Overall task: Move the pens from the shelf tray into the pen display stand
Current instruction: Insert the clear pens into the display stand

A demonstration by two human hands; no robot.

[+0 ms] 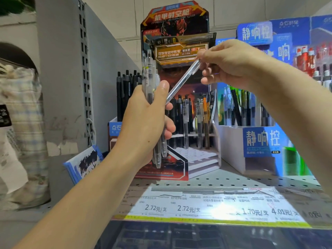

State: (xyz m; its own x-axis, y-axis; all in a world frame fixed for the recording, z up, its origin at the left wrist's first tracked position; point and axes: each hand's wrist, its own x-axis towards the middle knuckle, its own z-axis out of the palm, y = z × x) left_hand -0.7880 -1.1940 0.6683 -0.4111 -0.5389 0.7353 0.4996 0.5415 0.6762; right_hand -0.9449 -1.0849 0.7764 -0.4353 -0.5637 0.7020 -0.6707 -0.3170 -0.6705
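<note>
- while the left hand (143, 121) clamped a bundle of clear pens (150, 83) upright in its curled fingers, the right hand (228, 63) pinched the top end of a single clear pen (181, 81) between thumb and fingertips, its lower end lying at the left thumb, in front of the pen display stand (179, 108).
- judged from this, the single pen was being drawn out of the bundle for a slot in the stand; the shelf tray itself could not be picked out.
- the likeliest slip looked to be the bundle loosening as one pen slid free: smooth plastic barrels against each other offered little friction, so neighbours might have followed it out and dropped onto the perforated shelf (233, 178) below the stand.
- a second risk was the thin pinch at the very end of the pen, which gave little control of the far tip; it could have swung and knocked the dark pens (185, 114) already standing in the stand's rear tiers.
- the stand seemed printed cardboard, light and stepped, with small round holes in its white front tier; a hard push might have shifted or tipped it.
- the pens were slim, see-through cylinders with dark refills and ribbed grips low down, glossy and slippery-looking.
- beside the stand on its right stood a blue cardboard display (260, 141); price labels (197, 207) ran along the shelf edge below.
</note>
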